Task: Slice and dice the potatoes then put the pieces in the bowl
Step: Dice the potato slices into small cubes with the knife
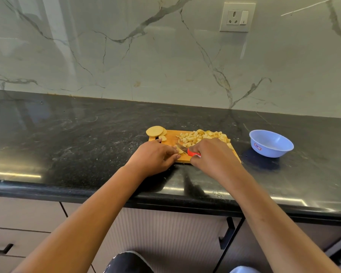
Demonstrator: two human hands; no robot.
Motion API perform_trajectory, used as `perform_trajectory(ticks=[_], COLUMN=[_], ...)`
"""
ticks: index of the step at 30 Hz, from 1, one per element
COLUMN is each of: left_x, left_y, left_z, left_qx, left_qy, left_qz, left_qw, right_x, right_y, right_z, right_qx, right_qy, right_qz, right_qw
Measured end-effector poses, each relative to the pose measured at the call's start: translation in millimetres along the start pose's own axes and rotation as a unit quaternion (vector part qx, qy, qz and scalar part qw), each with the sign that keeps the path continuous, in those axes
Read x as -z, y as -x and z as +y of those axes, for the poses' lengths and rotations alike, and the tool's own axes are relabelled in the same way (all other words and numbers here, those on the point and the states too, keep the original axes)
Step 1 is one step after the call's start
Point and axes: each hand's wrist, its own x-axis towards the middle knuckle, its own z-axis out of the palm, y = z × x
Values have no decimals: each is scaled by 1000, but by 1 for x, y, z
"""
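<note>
A wooden cutting board (170,139) lies on the black counter. A heap of diced potato pieces (202,137) covers its far right part. A stack of round potato slices (156,131) sits at its far left corner. My left hand (155,157) pinches a small potato piece (180,151) on the board's near edge. My right hand (214,155) grips a knife with a red handle (193,153); the blade (180,146) rests against that piece. An empty blue bowl (271,143) stands on the counter to the right of the board.
The black stone counter (77,138) stretches left and right, with its front edge (106,194) near my body. A marble wall with a socket (237,16) rises behind. Cabinet drawers and doors with black handles (226,233) sit below.
</note>
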Motion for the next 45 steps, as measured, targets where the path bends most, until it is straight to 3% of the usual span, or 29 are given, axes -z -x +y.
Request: perform_trajectory(ticks=[14, 21, 28, 40, 45], left_x=[9, 4, 3, 0, 0], left_y=[4, 3, 2, 1, 1], left_z=[9, 5, 2, -1, -1], left_qx=[-7, -23, -32, -28, -15], left_qy=[-29, -10, -12, -2, 19], left_qz=[-11, 9, 28, 38, 45], left_qw=[999, 1000, 999, 999, 999], right_x=[6, 11, -10, -31, -27], right_y=[42, 40, 17, 13, 38], right_z=[11, 8, -2, -16, -8], right_qx=[28, -3, 2, 16, -6], right_qy=[18, -50, -66, 31, 6], right_qz=[-32, 50, 46, 40, 35], right_qw=[999, 998, 997, 999, 999])
